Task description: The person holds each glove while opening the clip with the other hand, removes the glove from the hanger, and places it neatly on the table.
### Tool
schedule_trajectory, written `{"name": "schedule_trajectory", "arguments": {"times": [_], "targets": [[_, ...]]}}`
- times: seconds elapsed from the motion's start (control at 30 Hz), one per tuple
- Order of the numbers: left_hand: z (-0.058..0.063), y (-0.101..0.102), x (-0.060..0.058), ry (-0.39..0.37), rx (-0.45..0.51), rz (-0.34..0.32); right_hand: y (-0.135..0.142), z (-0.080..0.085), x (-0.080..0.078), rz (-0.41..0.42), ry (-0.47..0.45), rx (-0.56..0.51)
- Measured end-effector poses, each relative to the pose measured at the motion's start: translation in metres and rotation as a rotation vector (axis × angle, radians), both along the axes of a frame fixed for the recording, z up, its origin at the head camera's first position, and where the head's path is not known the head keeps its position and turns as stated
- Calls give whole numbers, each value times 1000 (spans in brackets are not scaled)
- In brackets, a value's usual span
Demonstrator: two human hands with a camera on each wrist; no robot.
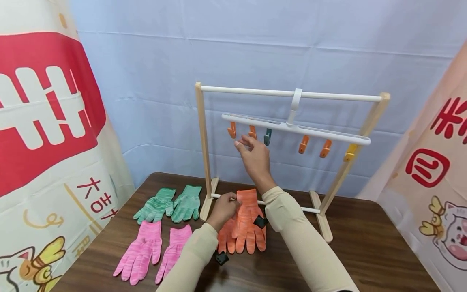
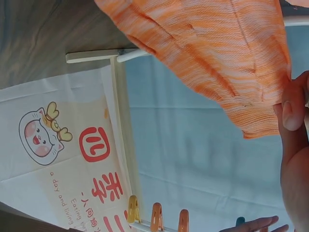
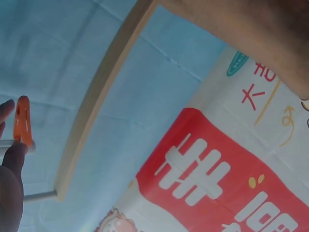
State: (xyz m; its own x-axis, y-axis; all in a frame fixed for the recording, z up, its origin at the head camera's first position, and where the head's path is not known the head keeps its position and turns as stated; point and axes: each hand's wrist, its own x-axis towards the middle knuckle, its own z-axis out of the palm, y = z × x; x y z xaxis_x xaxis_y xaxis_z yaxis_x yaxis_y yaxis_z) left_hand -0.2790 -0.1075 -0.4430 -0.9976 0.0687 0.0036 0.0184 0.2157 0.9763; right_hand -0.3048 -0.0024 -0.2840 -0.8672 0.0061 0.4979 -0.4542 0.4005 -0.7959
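Note:
My left hand (image 1: 224, 211) pinches the cuff of an orange knitted glove (image 2: 207, 53) between thumb and fingers. Two orange gloves (image 1: 249, 221) overlap in front of the rack, fingers pointing down towards me. Raised beneath the left half of a white hanger bar (image 1: 262, 123) is my right hand (image 1: 255, 158), thumb and fingers apart. Its fingertips are close to the leftmost orange clip (image 3: 22, 121); whether they touch it I cannot tell. More orange clips (image 1: 303, 144), a dark green clip (image 1: 268, 137) and a yellow clip (image 1: 350, 152) hang along the bar.
The hanger hooks over the white top rail (image 1: 339, 96) of a rack with wooden posts (image 1: 203, 138). Two green gloves (image 1: 187, 202) and two pink gloves (image 1: 142, 249) lie at the left of the brown table (image 1: 379, 259). Printed cloths (image 1: 40, 154) flank the table.

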Motion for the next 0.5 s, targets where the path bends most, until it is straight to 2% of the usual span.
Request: {"name": "schedule_trajectory", "arguments": {"times": [0.23,0.5], "targets": [[-9,11,-3,-33,-14,-9,17,-7,1,-27,-11,-7],[-13,22,-5,-54,-28,-17,35,-14,1,-57,-17,-3]]}}
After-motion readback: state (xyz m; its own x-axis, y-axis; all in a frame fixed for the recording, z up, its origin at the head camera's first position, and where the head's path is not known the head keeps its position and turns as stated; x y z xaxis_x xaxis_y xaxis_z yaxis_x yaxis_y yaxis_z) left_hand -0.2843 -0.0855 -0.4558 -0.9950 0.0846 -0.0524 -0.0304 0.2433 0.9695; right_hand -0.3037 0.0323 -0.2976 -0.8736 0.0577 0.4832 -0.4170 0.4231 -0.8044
